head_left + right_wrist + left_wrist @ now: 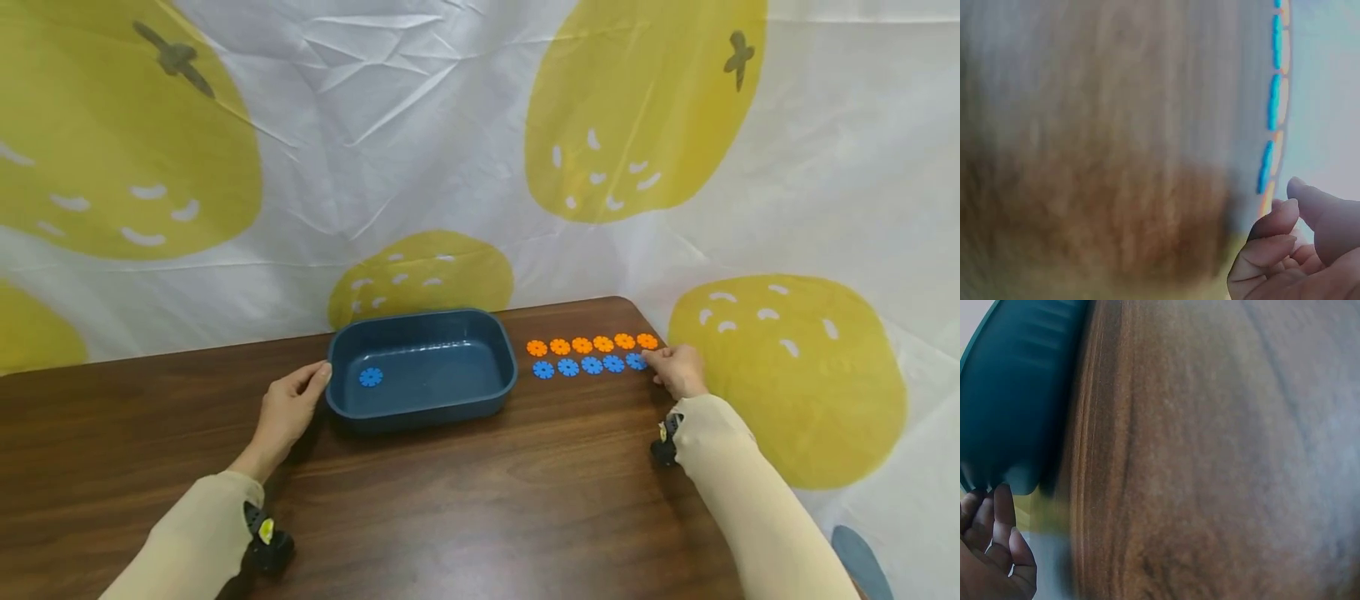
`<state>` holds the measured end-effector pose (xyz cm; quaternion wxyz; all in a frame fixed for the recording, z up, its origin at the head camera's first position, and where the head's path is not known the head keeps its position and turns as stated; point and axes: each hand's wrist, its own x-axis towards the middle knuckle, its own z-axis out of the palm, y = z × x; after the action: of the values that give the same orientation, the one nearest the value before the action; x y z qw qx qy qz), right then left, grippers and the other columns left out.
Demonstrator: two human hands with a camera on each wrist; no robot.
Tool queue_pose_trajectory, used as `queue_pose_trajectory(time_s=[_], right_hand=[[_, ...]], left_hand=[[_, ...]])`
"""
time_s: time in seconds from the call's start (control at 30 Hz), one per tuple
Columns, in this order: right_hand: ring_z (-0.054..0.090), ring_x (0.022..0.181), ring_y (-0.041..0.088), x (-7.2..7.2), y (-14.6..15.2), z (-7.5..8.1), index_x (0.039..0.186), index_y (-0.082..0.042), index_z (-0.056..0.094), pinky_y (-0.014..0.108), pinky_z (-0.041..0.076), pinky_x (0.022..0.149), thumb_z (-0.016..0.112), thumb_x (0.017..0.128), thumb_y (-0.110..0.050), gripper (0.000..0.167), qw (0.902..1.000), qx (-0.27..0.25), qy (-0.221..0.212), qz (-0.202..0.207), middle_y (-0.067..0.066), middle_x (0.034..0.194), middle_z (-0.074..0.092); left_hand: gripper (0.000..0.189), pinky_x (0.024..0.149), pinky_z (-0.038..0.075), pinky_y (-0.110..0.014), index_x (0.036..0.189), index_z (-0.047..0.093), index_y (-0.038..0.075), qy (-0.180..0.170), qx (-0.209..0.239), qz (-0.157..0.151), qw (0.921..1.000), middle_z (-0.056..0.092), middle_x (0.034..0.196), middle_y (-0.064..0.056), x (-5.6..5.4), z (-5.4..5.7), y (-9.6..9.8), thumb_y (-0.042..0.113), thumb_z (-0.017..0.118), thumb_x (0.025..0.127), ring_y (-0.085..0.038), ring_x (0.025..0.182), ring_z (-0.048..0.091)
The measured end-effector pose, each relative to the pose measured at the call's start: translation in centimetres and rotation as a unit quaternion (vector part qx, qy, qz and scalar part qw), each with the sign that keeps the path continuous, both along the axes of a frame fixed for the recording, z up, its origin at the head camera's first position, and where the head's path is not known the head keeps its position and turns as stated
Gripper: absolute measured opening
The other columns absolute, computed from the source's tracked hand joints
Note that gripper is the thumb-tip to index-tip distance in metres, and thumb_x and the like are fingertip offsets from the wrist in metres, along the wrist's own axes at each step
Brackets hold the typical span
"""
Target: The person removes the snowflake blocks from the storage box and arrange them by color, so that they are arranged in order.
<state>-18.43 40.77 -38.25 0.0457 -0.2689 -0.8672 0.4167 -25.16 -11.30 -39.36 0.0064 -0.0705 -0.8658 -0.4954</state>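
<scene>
At the left end of a dark blue-grey tray (422,410), my left hand (288,408) grips the rim. In the left wrist view its fingers (1002,503) bear on the tray's end wall (1022,394) just under the rim; the thumb is hidden. One blue notched disc (371,377) lies inside the tray, toward its left end. My right hand (678,371) has its fingertips at the right end of a row of blue notched discs (592,365), overlapping the edge of the last one. Thumb and forefinger stand slightly apart, and nothing shows between them.
Behind the blue row runs a row of orange notched discs (582,345), both to the right of the tray. The brown wooden table (465,508) ends just beyond them. A white cloth (420,183) with yellow fruit shapes hangs behind the table.
</scene>
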Motion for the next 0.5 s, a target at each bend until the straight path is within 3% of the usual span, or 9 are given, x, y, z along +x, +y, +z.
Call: queue_pose_trajectory(time_s=[0.07,0.2,0.3,0.5], right_hand=[[0.046,0.047,0.009,-0.2,-0.6,0.3,0.080,0.000,0.057,0.024,0.036,0.042,0.058,0.093,-0.027,0.030,0.9997,-0.019,0.012,-0.009,-0.005,0.050,0.048],[0.046,0.050,0.010,-0.8,-3.2,1.9,0.101,0.005,0.060,0.025,0.036,0.043,0.055,0.094,-0.032,0.038,0.9984,-0.031,0.047,0.010,-0.004,0.056,0.051],[0.048,0.051,0.007,-1.8,-6.2,3.3,0.115,0.006,0.058,0.022,0.042,0.046,0.055,0.095,-0.033,0.044,0.9948,-0.047,0.083,0.036,-0.004,0.062,0.053],[0.049,0.047,0.005,-4.0,-14.0,5.5,0.109,0.006,0.061,0.019,0.045,0.048,0.061,0.092,-0.022,0.033,0.9772,-0.113,0.144,0.107,-0.006,0.063,0.055]], left_hand=[[0.055,0.107,0.035,-0.046,0.135,0.051,0.003,-0.001,0.001,0.000,1.0000,0.050,0.136,-0.016,0.0,0.0,-0.1,0.043,0.046,0.097,-0.032,0.131,0.042],[0.055,0.107,0.035,-0.046,0.135,0.051,0.003,0.000,0.000,-0.001,1.0000,0.050,0.136,-0.016,0.0,0.0,-0.1,0.043,0.046,0.097,-0.032,0.131,0.042],[0.055,0.107,0.035,-0.046,0.134,0.051,0.004,0.002,0.000,-0.001,1.0000,0.051,0.136,-0.016,-0.1,0.0,-0.1,0.043,0.046,0.097,-0.031,0.131,0.042],[0.053,0.106,0.036,-0.046,0.133,0.053,0.004,0.006,-0.001,0.001,1.0000,0.053,0.134,-0.016,-0.1,-0.1,0.0,0.042,0.047,0.097,-0.031,0.129,0.044]])
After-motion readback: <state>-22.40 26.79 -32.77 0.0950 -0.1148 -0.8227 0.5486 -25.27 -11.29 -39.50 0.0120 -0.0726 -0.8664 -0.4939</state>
